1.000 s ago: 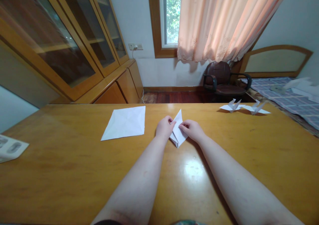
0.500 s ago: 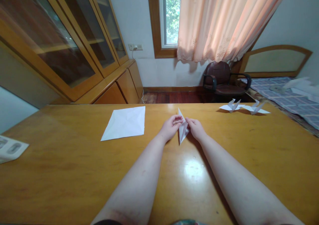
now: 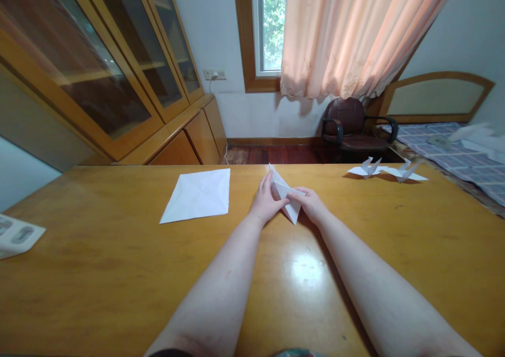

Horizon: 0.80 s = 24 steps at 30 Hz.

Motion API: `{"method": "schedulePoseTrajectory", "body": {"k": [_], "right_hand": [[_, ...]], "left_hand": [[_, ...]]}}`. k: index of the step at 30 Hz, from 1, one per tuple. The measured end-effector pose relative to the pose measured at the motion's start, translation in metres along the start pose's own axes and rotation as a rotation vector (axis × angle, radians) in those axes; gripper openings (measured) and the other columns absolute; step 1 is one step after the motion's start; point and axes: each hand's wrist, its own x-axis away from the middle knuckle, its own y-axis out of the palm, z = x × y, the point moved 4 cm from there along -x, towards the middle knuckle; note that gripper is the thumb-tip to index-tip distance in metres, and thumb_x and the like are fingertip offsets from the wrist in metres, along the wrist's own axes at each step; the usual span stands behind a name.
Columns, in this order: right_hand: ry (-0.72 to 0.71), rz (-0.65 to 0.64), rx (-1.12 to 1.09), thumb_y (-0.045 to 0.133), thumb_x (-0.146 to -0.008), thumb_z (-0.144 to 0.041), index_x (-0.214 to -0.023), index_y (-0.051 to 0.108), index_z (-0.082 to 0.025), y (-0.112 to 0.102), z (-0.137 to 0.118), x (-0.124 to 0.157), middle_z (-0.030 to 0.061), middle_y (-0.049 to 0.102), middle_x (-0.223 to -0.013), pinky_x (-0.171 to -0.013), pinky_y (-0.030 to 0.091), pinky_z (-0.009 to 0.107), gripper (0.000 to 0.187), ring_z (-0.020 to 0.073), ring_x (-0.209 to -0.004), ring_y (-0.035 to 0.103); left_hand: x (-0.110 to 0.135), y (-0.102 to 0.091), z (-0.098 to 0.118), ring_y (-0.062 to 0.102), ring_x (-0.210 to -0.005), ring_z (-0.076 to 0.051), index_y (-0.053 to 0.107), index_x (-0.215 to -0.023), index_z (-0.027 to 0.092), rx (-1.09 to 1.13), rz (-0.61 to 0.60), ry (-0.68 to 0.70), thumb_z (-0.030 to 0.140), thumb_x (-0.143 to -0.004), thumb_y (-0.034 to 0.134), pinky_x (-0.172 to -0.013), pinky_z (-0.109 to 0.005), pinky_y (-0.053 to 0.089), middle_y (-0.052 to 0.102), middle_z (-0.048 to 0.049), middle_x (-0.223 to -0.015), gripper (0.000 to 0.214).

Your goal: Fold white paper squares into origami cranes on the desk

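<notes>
A partly folded sheet of white paper (image 3: 281, 187) is between my two hands, near the far edge of the wooden table (image 3: 118, 273). My left hand (image 3: 267, 201) holds its left side, with the thumb toward the near part and the fingers reaching up along the edge. On the other side, my right hand (image 3: 312, 204) pinches a raised flap, thumb and fingers closed on it. The folded paper has pointed ends at top and bottom, and its layers stand slightly apart. Parts of it are hidden behind my fingers.
A flat, creased white paper sheet (image 3: 201, 195) lies to the left. Two folded paper cranes, a left crane (image 3: 367, 169) and a right crane (image 3: 404, 172), stand at the far right. A white object (image 3: 19, 236) sits at the left edge. An office chair (image 3: 349, 125) is beyond the table.
The folded paper has turned, its top point swinging left, and it has spread wider with a flap lifted to the right. My left hand's fingers have stretched upward along its edge.
</notes>
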Motion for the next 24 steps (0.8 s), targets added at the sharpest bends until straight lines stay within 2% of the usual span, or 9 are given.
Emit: {"method": "schedulePoseTrajectory", "body": {"k": [3,6,8,11,15,17,21,24], "right_hand": [[-0.017,0.056,0.029,0.069,-0.062,-0.047,-0.078,0.066,-0.014,-0.004,0.000,-0.001,0.0063,0.069,-0.074,-0.062,0.045,0.028,0.037,0.0179,-0.066,0.060],[-0.020,0.128,0.081,0.069,-0.064,-0.045,-0.083,0.068,-0.013,-0.008,0.002,-0.003,0.0082,0.070,-0.080,-0.064,0.046,0.028,0.038,0.0193,-0.070,0.062],[-0.025,0.152,0.153,0.068,-0.065,-0.042,-0.085,0.068,-0.013,-0.008,0.002,-0.004,0.0086,0.071,-0.083,-0.065,0.046,0.029,0.036,0.0201,-0.073,0.063],[-0.032,0.198,0.303,0.065,-0.067,-0.039,-0.084,0.069,-0.014,-0.009,-0.001,-0.003,0.0070,0.071,-0.081,-0.065,0.046,0.029,0.031,0.0203,-0.074,0.063],[-0.036,0.280,0.437,0.062,-0.068,-0.040,-0.081,0.069,-0.015,-0.012,0.000,-0.005,0.0046,0.069,-0.075,-0.059,0.044,0.027,0.029,0.0189,-0.070,0.062],[-0.017,0.283,0.496,0.063,-0.067,-0.041,-0.080,0.069,-0.015,-0.014,0.003,-0.006,0.0037,0.068,-0.071,-0.055,0.042,0.026,0.029,0.0176,-0.065,0.060],[-0.025,0.264,0.704,0.064,-0.068,-0.036,-0.077,0.070,-0.018,-0.014,0.003,-0.007,0.0028,0.068,-0.071,-0.058,0.040,0.025,0.021,0.0157,-0.065,0.059],[-0.035,0.240,0.885,0.064,-0.070,-0.032,-0.075,0.070,-0.020,-0.012,0.000,-0.005,0.0020,0.068,-0.072,-0.062,0.040,0.026,0.014,0.0156,-0.068,0.059]], "left_hand": [[0.000,0.003,-0.008,0.039,-0.131,-0.029,0.011,-0.147,0.023,0.059,-0.001,-0.108,0.037,-0.065,0.076,-0.106,-0.041,0.036,0.035,-0.0150,-0.146,0.106],[-0.004,0.006,-0.016,0.052,-0.119,-0.025,0.018,-0.146,0.022,0.134,0.026,-0.129,0.033,-0.077,0.066,-0.100,-0.038,0.042,0.052,-0.0131,-0.133,0.085],[-0.007,0.009,-0.021,0.059,-0.108,-0.020,0.014,-0.146,0.021,0.212,0.016,-0.116,0.025,-0.084,0.055,-0.094,-0.035,0.047,0.061,-0.0102,-0.121,0.075],[-0.010,0.011,-0.025,0.063,-0.099,-0.017,0.013,-0.146,0.022,0.237,0.019,-0.106,0.019,-0.083,0.053,-0.087,-0.031,0.050,0.065,-0.0073,-0.114,0.075],[-0.009,0.011,-0.024,0.065,-0.087,-0.017,0.018,-0.146,0.025,0.142,-0.023,-0.091,0.020,-0.080,0.056,-0.080,-0.030,0.051,0.068,-0.0039,-0.103,0.076],[-0.008,0.011,-0.022,0.064,-0.090,-0.018,0.018,-0.147,0.027,0.088,-0.061,-0.071,0.020,-0.079,0.057,-0.082,-0.031,0.050,0.067,-0.0039,-0.106,0.078],[-0.005,0.011,-0.019,0.053,-0.115,-0.024,0.017,-0.147,0.026,-0.131,-0.085,-0.037,0.019,-0.074,0.063,-0.097,-0.036,0.042,0.054,-0.0094,-0.130,0.086],[-0.003,0.008,-0.018,0.041,-0.126,-0.027,0.037,-0.140,0.027,-0.341,-0.068,-0.028,0.023,-0.071,0.068,-0.104,-0.041,0.035,0.043,-0.0101,-0.141,0.075]]}}
